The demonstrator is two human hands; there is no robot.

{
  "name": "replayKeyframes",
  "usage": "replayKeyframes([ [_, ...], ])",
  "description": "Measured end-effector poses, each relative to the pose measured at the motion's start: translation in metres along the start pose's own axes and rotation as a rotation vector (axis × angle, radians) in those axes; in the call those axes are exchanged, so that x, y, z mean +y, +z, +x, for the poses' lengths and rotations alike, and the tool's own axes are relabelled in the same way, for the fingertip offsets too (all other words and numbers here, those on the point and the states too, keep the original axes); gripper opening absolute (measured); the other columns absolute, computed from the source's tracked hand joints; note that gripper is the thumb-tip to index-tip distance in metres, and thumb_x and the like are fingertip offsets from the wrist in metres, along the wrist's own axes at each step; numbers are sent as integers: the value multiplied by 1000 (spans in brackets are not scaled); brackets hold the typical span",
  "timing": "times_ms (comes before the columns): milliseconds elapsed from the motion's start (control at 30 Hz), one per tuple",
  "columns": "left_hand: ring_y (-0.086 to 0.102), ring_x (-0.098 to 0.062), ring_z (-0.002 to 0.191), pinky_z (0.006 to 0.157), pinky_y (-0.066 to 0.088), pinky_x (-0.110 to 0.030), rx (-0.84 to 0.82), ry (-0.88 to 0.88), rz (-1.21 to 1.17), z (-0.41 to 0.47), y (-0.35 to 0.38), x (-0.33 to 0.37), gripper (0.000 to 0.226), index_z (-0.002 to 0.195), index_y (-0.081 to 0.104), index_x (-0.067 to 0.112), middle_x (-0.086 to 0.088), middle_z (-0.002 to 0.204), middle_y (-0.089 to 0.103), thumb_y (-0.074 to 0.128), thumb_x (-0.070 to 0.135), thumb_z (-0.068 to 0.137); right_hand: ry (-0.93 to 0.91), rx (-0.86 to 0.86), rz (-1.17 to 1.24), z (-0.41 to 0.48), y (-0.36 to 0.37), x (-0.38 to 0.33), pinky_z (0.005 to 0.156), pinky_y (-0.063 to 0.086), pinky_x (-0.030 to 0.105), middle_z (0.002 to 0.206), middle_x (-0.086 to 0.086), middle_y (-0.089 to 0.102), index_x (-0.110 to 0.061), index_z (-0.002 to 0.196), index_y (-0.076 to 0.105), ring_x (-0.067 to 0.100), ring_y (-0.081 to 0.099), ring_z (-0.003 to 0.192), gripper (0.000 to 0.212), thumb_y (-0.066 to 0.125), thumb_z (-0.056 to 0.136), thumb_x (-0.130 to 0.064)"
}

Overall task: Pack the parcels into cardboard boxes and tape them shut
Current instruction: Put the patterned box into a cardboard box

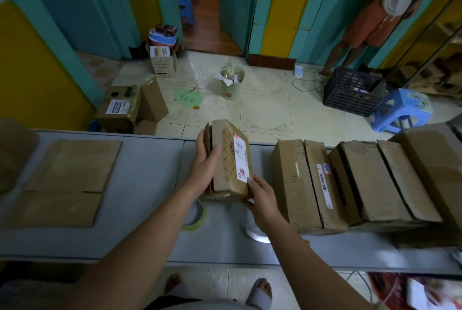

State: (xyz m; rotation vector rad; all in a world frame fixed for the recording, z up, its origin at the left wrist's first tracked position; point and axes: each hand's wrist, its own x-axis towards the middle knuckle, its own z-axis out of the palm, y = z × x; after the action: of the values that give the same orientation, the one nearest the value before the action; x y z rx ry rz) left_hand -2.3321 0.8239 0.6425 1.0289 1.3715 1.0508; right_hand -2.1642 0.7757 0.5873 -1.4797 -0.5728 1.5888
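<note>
Far left on the grey table (150,172) there's a flattened cardboard box (65,182) lying flat, I'd guess parked there to be folded up later.

Middle is where it's happening. The left hand (205,167) has its fingers wrapped over the left long edge of a small cardboard box (230,159), thumb on the face. The right hand (262,199) grasps the near right corner, just by the shipping label (241,157). So both hands are holding it, tilted over the centre of the table. That's probably to turn it and check the seams before taping. Can't tell if its near end touches the table. It's closed, so whatever's inside is hidden.

Right under it sits a yellowish tape roll (196,212), handy for sealing. A clear tape roll (257,232) peeks out beside the right forearm.

Further right, a row of bigger taped boxes (375,179) sits pushed side by side, shut with dark strips. Looks like the done pile.

On the floor beyond, the waste bin (231,82) is stuffed with crumpled wrap and paper. To its right is a black crate (352,92), contents unclear.
</note>
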Motion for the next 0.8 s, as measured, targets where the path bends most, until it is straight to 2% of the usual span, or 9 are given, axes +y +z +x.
replayKeyframes([
  [167,48,-11,135,108,47,-32,-160,-41,148,7,-7,-1,103,165,0,44,17,151,39,76,40,95,97,-9,-53,11,6,7,93,61,48,121,10,73,-17,128,65,28,70,111,28,49,109,-28],
  [300,57,-17,132,110,51,-45,-146,-137,106,20,-10,-3,102,165,7,46,12,149,49,78,44,92,115,14,-37,18,7,6,79,62,38,120,10,73,-13,128,64,27,71,108,29,52,108,-29],
  [367,63,-16,126,106,55,-44,-145,-180,74,26,-14,-6,93,163,20,47,12,145,57,79,46,91,76,40,-30,17,7,4,79,61,35,119,10,73,-12,126,66,27,71,108,27,55,107,-28],
  [433,68,-15,115,99,58,-40,-106,-195,83,29,-19,-5,57,147,46,45,10,131,68,73,36,97,-77,131,-43,17,5,3,83,60,31,119,8,74,-15,125,68,23,70,111,26,63,103,-26],
  [500,73,-16,108,93,60,-41,-72,-213,88,33,-26,-10,34,130,61,43,5,123,75,67,25,102,-283,224,-143,14,3,0,91,60,32,122,1,73,-19,131,66,14,69,112,36,72,97,-28],
  [567,75,-18,105,89,63,-46,-71,-277,0,33,-29,-14,29,126,63,41,5,118,78,67,27,101,-472,244,-273,8,5,-6,92,59,28,124,-4,68,-26,134,64,7,66,112,43,76,94,-36],
  [633,76,-21,105,91,62,-51,-32,-303,-74,32,-26,-18,32,130,63,37,2,118,78,68,41,100,-601,218,-345,-1,12,-17,88,56,16,125,-4,59,-33,133,63,5,61,113,43,77,92,-37],
  [733,76,-21,102,90,61,-47,64,-296,-95,30,-22,-23,30,122,67,35,2,112,80,59,55,102,-719,139,-379,-16,26,-32,86,54,12,125,-9,49,-28,135,66,10,55,120,49,82,89,-31],
  [800,76,-25,106,97,59,-52,62,-334,-153,31,-21,-30,48,122,71,36,0,113,80,50,72,97,-820,118,-462,-24,30,-35,90,52,14,125,-18,48,-28,134,67,11,51,124,52,85,85,-32],
])
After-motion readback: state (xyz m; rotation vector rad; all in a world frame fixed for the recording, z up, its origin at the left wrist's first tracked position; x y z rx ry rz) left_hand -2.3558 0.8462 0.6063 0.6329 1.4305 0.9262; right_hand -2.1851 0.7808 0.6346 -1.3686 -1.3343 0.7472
